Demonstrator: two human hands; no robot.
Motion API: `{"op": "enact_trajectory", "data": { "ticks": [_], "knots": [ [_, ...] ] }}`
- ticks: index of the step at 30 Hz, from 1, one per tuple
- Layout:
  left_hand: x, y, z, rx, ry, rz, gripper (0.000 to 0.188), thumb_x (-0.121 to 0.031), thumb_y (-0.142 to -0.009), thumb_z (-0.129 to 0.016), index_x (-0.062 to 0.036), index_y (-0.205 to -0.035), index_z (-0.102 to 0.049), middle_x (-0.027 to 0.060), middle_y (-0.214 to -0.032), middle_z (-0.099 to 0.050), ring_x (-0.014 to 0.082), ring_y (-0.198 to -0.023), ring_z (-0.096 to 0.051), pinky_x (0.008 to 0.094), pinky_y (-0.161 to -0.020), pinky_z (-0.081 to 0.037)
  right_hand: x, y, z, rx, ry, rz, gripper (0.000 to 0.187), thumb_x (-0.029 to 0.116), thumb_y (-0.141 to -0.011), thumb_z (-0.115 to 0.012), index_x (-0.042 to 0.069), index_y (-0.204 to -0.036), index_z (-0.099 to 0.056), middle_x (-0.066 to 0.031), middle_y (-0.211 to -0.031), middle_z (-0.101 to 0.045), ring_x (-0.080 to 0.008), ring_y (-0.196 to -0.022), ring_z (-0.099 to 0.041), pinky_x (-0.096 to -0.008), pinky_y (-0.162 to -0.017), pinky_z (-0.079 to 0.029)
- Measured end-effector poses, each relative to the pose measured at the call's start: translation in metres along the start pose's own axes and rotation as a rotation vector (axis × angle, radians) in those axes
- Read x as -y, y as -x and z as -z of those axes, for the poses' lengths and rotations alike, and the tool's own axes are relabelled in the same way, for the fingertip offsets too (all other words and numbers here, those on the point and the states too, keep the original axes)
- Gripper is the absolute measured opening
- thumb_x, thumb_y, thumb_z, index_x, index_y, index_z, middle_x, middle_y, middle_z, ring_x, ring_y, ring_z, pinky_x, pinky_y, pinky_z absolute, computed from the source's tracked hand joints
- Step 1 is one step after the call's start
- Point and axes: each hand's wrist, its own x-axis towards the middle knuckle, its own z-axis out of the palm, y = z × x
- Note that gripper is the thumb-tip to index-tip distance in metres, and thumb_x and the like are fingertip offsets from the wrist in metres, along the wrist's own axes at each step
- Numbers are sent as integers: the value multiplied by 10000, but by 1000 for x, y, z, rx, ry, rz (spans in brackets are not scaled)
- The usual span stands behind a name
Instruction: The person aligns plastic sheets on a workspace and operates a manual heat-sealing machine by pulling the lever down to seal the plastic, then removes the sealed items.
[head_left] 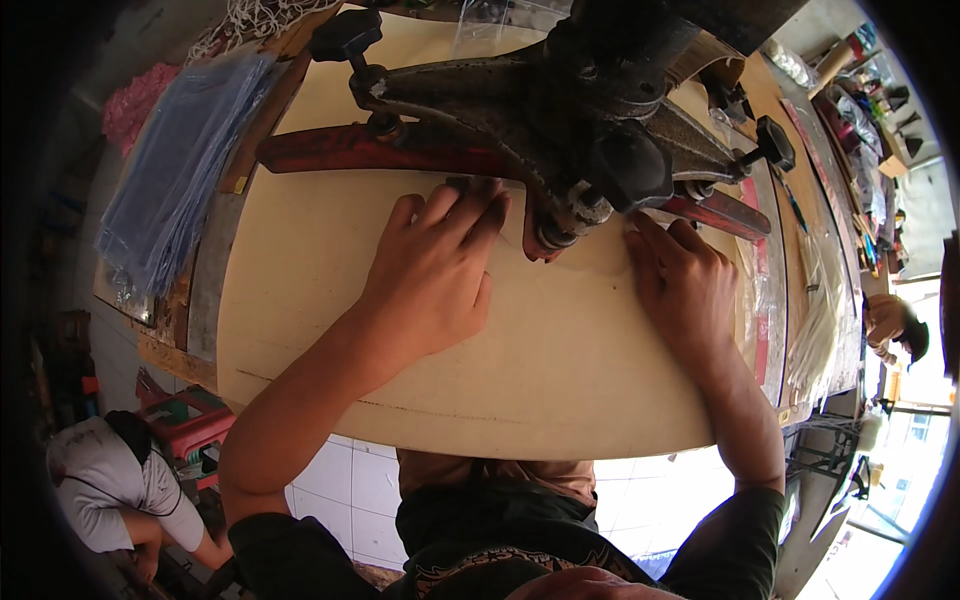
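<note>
My left hand [430, 265] rests on a tan board [420, 390], fingers bent forward and thumb held apart. Its fingertips reach a small dark piece [458, 184] beside the red metal bar [380, 150] of a press; what lies under them is partly hidden. Across the board, my right hand [690, 275] has thumb and fingers drawn together near the bar's right part. Anything in that pinch is too small to make out. Above both hands hangs the black press head [470, 95], with knobs and a central foot reaching down between them.
Clear plastic sheets [185, 165] are stacked at the left, near a pink bundle [140, 105]. Pale strips [815, 310] lie along the right edge. One person [125, 485] bends by a red stool [190, 420] at lower left; another [890, 325] is far right.
</note>
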Motion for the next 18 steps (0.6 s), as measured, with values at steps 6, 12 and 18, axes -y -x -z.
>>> {"op": "enact_trajectory", "data": {
  "ticks": [6,12,18],
  "knots": [
    [1,0,0,19,-31,-4,582,-116,-739,-662,40,-1296,-603,139,-1371,-581,263,-1147,-529,423,-909,-416,-3,-2,-2,-13,1,64,274,289,-922,-689,136,-1145,-736,-55,-747,-614,-275,-586,-666,-395,-515,-520],
    [0,-1,0,40,-43,-5,588,-119,-741,-661,48,-1301,-598,136,-1383,-574,261,-1142,-528,421,-903,-418,2,0,8,58,14,89,414,374,-918,-695,78,-1208,-701,-93,-822,-634,-287,-629,-686,-390,-522,-531],
    [-1,0,1,36,-47,-8,591,-116,-747,-660,49,-1310,-589,135,-1370,-577,262,-1143,-526,419,-899,-419,2,2,7,69,66,104,444,404,-926,-688,76,-1226,-696,-102,-847,-629,-274,-656,-694,-383,-524,-532]
  ]
}}
